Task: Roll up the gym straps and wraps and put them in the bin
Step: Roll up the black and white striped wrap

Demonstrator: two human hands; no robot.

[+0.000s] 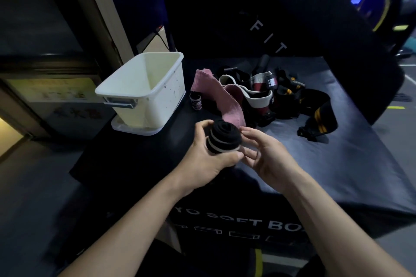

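Note:
My left hand [206, 159] grips a rolled black wrap with white stripes [224, 138], held above the black soft box [337, 164]. My right hand [267, 155] hovers just right of the roll with relaxed fingers, its fingertips close to or touching the roll's side. The white bin [144, 87] stands at the box's back left and looks empty. Behind the roll lies a heap of loose wraps: a pink wrap [222, 101], a white and dark red wrap [258, 92], and a black strap with yellow stripes [317, 117].
A small rolled wrap [195, 101] stands upright between the bin and the pink wrap. The bin sits on its white lid [126, 127]. A dark padded wall rises behind the box. The floor drops away on the left.

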